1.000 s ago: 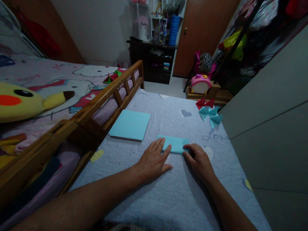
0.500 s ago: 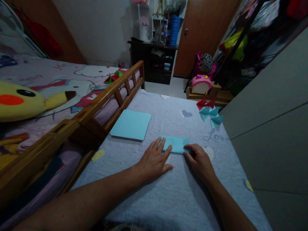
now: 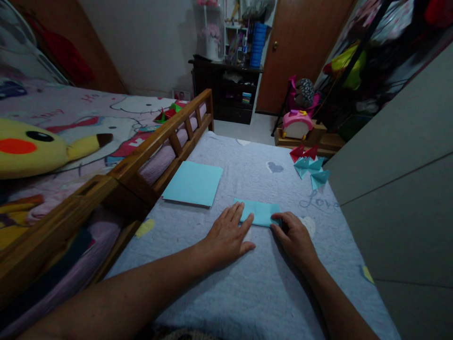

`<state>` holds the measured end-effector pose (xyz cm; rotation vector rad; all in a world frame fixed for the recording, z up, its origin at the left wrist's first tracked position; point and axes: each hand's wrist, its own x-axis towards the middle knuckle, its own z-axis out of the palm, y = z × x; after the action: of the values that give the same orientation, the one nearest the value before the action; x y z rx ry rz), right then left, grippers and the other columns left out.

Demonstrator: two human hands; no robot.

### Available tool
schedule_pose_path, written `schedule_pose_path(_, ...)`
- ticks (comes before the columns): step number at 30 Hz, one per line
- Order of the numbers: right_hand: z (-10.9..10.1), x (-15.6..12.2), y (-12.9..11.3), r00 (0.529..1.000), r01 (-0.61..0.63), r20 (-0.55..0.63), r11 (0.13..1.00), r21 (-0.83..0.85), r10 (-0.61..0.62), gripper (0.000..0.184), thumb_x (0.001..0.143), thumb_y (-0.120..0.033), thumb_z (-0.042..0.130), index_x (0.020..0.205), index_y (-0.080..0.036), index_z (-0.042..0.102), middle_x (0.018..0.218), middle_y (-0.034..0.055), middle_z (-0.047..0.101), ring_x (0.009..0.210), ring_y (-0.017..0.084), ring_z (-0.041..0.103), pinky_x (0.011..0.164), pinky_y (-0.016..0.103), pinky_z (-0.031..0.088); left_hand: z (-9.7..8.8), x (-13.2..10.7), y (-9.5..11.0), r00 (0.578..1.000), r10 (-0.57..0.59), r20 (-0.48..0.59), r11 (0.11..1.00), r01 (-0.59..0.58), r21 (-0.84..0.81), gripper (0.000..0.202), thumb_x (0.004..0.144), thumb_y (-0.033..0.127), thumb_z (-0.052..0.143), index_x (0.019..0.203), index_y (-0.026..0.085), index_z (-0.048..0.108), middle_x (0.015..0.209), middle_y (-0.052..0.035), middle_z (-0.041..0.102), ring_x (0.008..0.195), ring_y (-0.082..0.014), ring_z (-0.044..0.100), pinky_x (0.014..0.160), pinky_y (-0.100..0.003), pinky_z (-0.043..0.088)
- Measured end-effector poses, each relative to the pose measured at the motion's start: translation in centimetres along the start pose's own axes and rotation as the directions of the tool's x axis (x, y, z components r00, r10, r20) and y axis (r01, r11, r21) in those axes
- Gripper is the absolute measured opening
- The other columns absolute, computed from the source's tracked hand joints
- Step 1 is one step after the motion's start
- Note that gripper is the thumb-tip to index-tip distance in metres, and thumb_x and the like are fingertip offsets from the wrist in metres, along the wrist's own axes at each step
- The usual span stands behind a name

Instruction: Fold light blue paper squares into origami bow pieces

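A folded light blue paper [image 3: 261,213] lies flat on the bed in front of me, a long rectangle with a crease near its middle. Over its left end my left hand [image 3: 228,232] rests with the fingers spread, their tips on the paper. My right hand [image 3: 290,234] pinches the paper's right end between thumb and fingers; the very corner is hidden under them. Left of and beyond my hands is a stack of light blue square paper [image 3: 194,183].
Light blue origami pieces [image 3: 311,171] and red ones [image 3: 303,152] stand at the bed's far right. A wooden rail [image 3: 155,146] borders the left side, with a yellow plush toy [image 3: 31,148] beyond it. A pale cabinet [image 3: 396,170] flanks the right.
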<state>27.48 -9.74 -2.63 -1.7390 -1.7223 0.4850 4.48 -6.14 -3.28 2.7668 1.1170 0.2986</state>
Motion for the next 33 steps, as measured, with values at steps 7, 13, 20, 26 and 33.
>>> schedule_pose_path(7, 0.0, 0.1, 0.2, 1.0, -0.014, 0.018, 1.0, -0.002, 0.014, 0.023, 0.085, -0.032, 0.058, 0.101, -0.018, 0.069, 0.094, 0.0084, 0.067, 0.086, 0.024, 0.06, 0.082, 0.039, 0.047, -0.6, 0.1, 0.2, 0.995, -0.028, 0.092, 1.0, 0.028, 0.003, 0.074, 0.09, 0.061, 0.056, 0.149, 0.021, 0.036, 0.161, -0.0186, 0.028, 0.149, -0.039, 0.025, 0.117, -0.051, 0.026)
schedule_pose_path(13, 0.1, 0.0, 0.2, 1.0, -0.018, 0.012, 1.0, 0.016, 0.018, 0.024, 0.085, -0.032, 0.058, 0.102, -0.019, 0.069, 0.096, 0.0093, 0.068, 0.091, 0.026, 0.062, 0.085, 0.041, 0.047, -0.6, 0.2, 0.0, 0.992, -0.044, 0.118, 0.999, 0.045, -0.009, 0.075, 0.09, 0.061, 0.057, 0.149, 0.02, 0.038, 0.161, -0.022, 0.026, 0.149, -0.0405, 0.025, 0.117, -0.051, 0.025)
schedule_pose_path(20, 0.1, 0.0, 0.2, 1.0, -0.015, 0.003, 1.0, 0.013, 0.015, 0.023, 0.085, -0.031, 0.058, 0.101, -0.018, 0.069, 0.094, 0.0085, 0.067, 0.089, 0.025, 0.061, 0.083, 0.04, 0.048, -0.8, 0.3, -0.1, 0.992, -0.055, 0.11, 0.998, 0.055, 0.002, 0.074, 0.089, 0.064, 0.056, 0.149, 0.023, 0.038, 0.161, -0.0173, 0.03, 0.148, -0.0387, 0.026, 0.117, -0.051, 0.027)
schedule_pose_path(26, 0.0, 0.0, 0.0, 1.0, -0.014, 0.009, 1.0, 0.008, 0.014, 0.022, 0.086, -0.029, 0.057, 0.101, -0.019, 0.069, 0.094, 0.0081, 0.065, 0.088, 0.024, 0.06, 0.082, 0.039, 0.048, -0.8, 0.4, -0.1, 0.992, -0.058, 0.114, 0.998, 0.058, 0.002, 0.074, 0.089, 0.063, 0.057, 0.149, 0.023, 0.039, 0.16, -0.0176, 0.031, 0.148, -0.0393, 0.027, 0.117, -0.052, 0.026)
schedule_pose_path(33, -0.1, 0.0, -0.3, 0.999, -0.035, -0.006, 0.999, -0.004, 0.035, 0.025, 0.085, -0.029, 0.058, 0.104, -0.017, 0.067, 0.094, 0.0089, 0.066, 0.083, 0.023, 0.06, 0.078, 0.038, 0.048, -1.4, 0.7, 0.1, 0.984, -0.065, 0.167, 0.998, 0.069, -0.015, 0.071, 0.088, 0.059, 0.061, 0.15, 0.035, 0.038, 0.162, -0.0124, 0.03, 0.146, -0.0421, 0.028, 0.114, -0.056, 0.029)
